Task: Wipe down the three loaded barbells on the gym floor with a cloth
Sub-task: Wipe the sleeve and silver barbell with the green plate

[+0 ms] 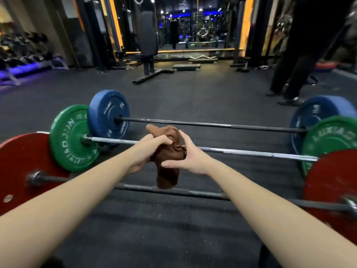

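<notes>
Bare forearms reach forward from the bottom edge of the view, over the gym floor [173, 238], and meet above the nearest bar. The left hand [148, 151] has its fingers curled tight round the top of a brown cloth [167, 171]. The right hand [188, 157] is spread, fingers straight, laid against the cloth's side — cupping it, not clamping.

The cloth hangs bunched in the air, its tail dangling just above the red-plated barbell [193, 192]; whether it touches the shaft I cannot tell. Beyond lie the green-plated barbell [241, 152] and then the blue-plated barbell [212, 124], farther out on the floor.

All three long axes run left to right across the view, roughly parallel, with plates at each end. No shaft is under the cloth, and none shows whether it has been wiped — my guess is the cloth is being readied, with all three bars likely left to do.
</notes>
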A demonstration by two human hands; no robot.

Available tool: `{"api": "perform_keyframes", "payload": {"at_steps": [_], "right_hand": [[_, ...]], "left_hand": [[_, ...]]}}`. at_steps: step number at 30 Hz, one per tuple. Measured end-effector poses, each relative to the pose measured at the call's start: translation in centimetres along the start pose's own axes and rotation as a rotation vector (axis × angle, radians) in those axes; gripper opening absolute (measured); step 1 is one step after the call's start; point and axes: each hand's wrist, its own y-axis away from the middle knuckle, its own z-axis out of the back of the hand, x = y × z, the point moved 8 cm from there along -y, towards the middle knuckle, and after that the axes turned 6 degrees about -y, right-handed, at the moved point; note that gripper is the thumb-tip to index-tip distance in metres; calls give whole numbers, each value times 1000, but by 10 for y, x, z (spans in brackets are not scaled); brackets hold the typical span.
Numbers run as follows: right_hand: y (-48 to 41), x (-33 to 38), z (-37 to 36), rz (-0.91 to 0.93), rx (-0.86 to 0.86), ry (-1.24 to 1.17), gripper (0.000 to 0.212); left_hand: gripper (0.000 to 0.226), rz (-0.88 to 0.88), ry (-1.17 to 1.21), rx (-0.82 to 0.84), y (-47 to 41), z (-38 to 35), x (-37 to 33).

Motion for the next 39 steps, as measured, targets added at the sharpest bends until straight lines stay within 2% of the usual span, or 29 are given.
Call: {"api": "perform_keyframes", "payload": {"at_steps": [3,4,8,12,16,20,23,25,29,34,39], "right_hand": [[28,-11,54,5,-113,44,142],[39,-14,71,-2,-138,92,134],[80,0,134,-4,-249,329,68],[111,-11,186,-46,-345,376,46],[127,-67,234,-159,-487,316,50],[123,-121,263,-275,-538,307,54],[112,-159,279,-361,-531,412,44],[102,-177,291,-394,-525,502,36],[91,-212,322,-443,-535,665,35],[92,-279,367,-559,-572,782,35],[81,-315,401,-483,-584,1037,39]], "left_hand": [[35,56,116,93,-9,-61,-14],[32,63,92,88,-12,-79,-17],[22,-28,-31,23,-26,-144,-44],[23,-100,-139,122,-39,-202,-68],[18,-117,-224,180,-66,-244,-70],[6,-125,-399,199,-103,-287,-68],[26,-141,-677,136,-131,-302,-45],[30,-165,-874,127,-147,-309,-19],[33,-158,-931,158,-186,-319,39],[33,-276,-1014,190,-252,-350,57],[35,-448,-1062,165,-316,-392,70]]}}
